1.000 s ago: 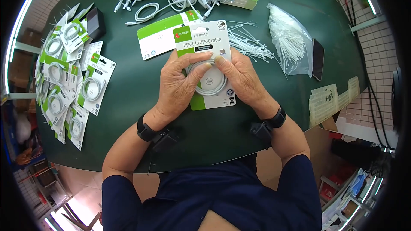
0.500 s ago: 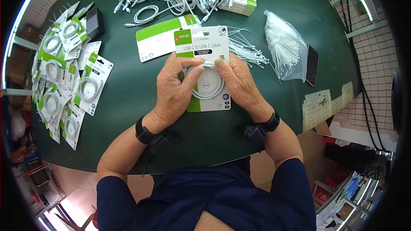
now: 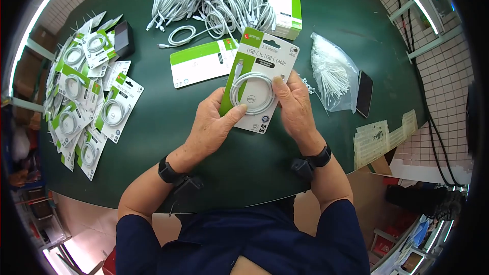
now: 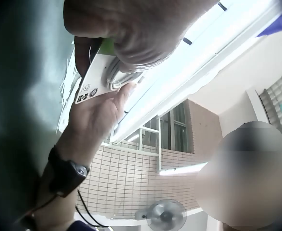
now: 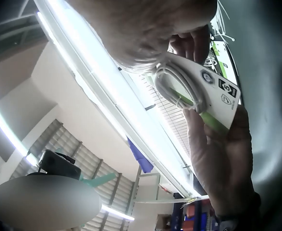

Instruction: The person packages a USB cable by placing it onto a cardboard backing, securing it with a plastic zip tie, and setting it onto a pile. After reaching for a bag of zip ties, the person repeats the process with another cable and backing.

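Note:
Both hands hold a white and green USB-C cable card (image 3: 270, 63), tilted with its top to the right in the head view. A coiled white cable (image 3: 253, 76) lies on its front, a connector showing at the upper left. My left hand (image 3: 211, 122) pinches the lower left edge, thumb over the coil. My right hand (image 3: 297, 107) grips the right edge, its thumb on the face beside the coil; its other fingers are behind the card. In the right wrist view, a small tie on the coil (image 5: 199, 94) shows near the left thumb.
Many carded cables (image 3: 114, 114) are heaped at the left beside a black box (image 3: 124, 39). Ahead lie a flat green-white pack (image 3: 198, 66), a loose cable pile (image 3: 204, 0) and a box (image 3: 285, 10). A bag of zip ties (image 3: 336, 79) and a phone (image 3: 364, 94) are right.
The card has turned clockwise from nearly upright. The left thumb has slid from the coil's top to its lower left, uncovering the connector. The right thumb has stayed by the right edge.

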Motion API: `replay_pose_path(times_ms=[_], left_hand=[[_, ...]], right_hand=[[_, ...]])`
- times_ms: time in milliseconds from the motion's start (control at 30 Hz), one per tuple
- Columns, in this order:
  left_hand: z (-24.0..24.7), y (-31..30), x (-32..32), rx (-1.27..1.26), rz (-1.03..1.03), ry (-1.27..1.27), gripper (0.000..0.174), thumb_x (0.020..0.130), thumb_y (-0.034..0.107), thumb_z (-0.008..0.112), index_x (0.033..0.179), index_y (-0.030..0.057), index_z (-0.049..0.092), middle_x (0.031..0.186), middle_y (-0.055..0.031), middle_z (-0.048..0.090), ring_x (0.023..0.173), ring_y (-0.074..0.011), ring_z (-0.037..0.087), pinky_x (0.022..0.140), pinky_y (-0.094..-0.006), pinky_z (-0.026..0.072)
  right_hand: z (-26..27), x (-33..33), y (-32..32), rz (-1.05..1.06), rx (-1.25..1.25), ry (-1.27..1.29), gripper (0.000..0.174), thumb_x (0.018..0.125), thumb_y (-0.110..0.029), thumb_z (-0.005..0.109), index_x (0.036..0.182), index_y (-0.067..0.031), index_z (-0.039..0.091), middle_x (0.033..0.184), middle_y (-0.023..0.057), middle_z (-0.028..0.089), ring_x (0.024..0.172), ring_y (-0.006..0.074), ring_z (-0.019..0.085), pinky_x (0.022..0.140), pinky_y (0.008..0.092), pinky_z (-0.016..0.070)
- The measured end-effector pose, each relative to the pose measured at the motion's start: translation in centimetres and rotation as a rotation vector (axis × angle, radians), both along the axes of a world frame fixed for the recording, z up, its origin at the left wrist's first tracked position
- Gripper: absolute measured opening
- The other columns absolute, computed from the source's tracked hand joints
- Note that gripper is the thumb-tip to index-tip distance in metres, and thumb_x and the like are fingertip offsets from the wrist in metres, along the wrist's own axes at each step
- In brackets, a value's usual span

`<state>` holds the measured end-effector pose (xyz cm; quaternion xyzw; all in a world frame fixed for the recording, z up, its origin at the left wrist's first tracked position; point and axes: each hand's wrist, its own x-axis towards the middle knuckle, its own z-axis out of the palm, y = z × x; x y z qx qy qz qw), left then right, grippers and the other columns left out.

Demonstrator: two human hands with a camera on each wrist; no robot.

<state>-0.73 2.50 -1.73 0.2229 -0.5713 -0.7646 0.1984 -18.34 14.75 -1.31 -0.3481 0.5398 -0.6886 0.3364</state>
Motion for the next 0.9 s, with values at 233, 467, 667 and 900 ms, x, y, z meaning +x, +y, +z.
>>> replay_pose_path(times_ms=[233, 467, 667, 900], left_hand=[[3.7, -2.5, 0.8, -0.774, -0.005, -0.078, 0.054, 0.08, 0.004, 0.08, 0.131, 0.0023, 0.062, 0.101, -0.0143, 0.075, 0.095, -0.0184, 0.074, 0.083, -0.0314, 0.0562], [6.5, -2.2, 0.2, -0.847, 0.049, 0.112, 0.068, 0.075, 0.006, 0.085, 0.138, 0.0064, 0.061, 0.104, -0.0137, 0.075, 0.093, -0.0213, 0.075, 0.081, -0.0322, 0.0577], [6.8, -2.0, 0.0, -0.819, 0.156, 0.09, 0.074, 0.073, 0.007, 0.09, 0.141, 0.0025, 0.06, 0.117, -0.0114, 0.075, 0.106, -0.0187, 0.073, 0.095, -0.0346, 0.0567], [4.1, -1.9, -0.6, -0.166, -0.002, 0.094, 0.051, 0.087, 0.01, 0.083, 0.131, -0.0064, 0.063, 0.109, -0.0135, 0.076, 0.093, -0.015, 0.073, 0.08, -0.0311, 0.0604]], right_hand=[[5.3, -2.2, 1.9, -0.45, -0.044, 0.9, 0.05, 0.095, -0.015, 0.077, 0.138, 0.0018, 0.058, 0.129, 0.0118, 0.07, 0.114, 0.0238, 0.066, 0.099, 0.0392, 0.0528], [6.4, 2.5, 1.3, -0.052, 0.034, 0.944, 0.044, 0.084, -0.003, 0.082, 0.124, 0.0034, 0.066, 0.113, 0.0116, 0.074, 0.102, 0.0201, 0.069, 0.09, 0.0333, 0.0547], [5.1, 1.3, 1.3, 0.049, 0.104, 0.515, 0.04, 0.09, -0.006, 0.081, 0.124, 0.0033, 0.063, 0.111, 0.0093, 0.073, 0.098, 0.0148, 0.069, 0.088, 0.0288, 0.0555], [3.1, 1.5, 0.7, 0.001, 0.037, 0.045, 0.032, 0.095, -0.005, 0.078, 0.121, 0.003, 0.061, 0.106, 0.0074, 0.072, 0.094, 0.0099, 0.069, 0.084, 0.0248, 0.0575]])
